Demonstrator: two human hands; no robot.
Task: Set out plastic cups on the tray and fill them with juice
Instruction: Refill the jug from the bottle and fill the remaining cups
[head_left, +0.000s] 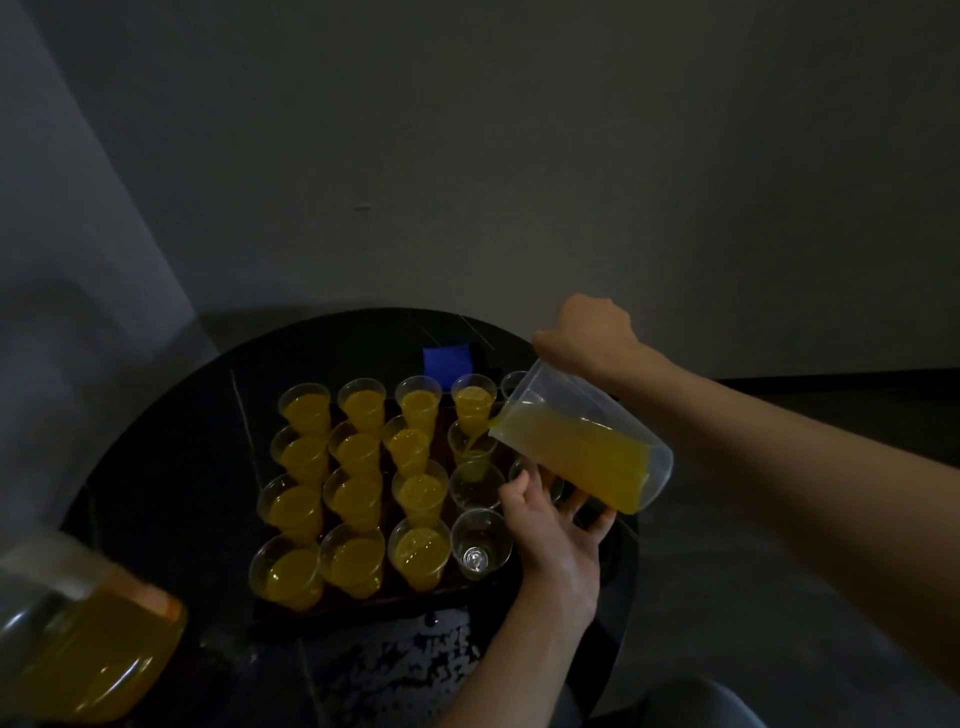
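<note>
A dark tray (363, 607) on the round black table (171, 467) holds rows of clear plastic cups. Several cups (358, 493) on the left are full of orange juice. My right hand (589, 335) grips the top of a clear jug (587, 447), tilted left, and a thin stream of juice runs from its spout into a cup (470, 448) in the right column. My left hand (556, 525) is under the jug's base, with its fingers spread against it. An empty cup (480, 543) stands at the front right, and the cup (475, 484) behind it is nearly empty. The jug hides more cups.
A large container of juice (88, 639) sits blurred at the bottom left, close to the camera. A blue object (449, 364) lies behind the tray. A grey wall rises right behind the table, and the table's rim curves close to the tray's right side.
</note>
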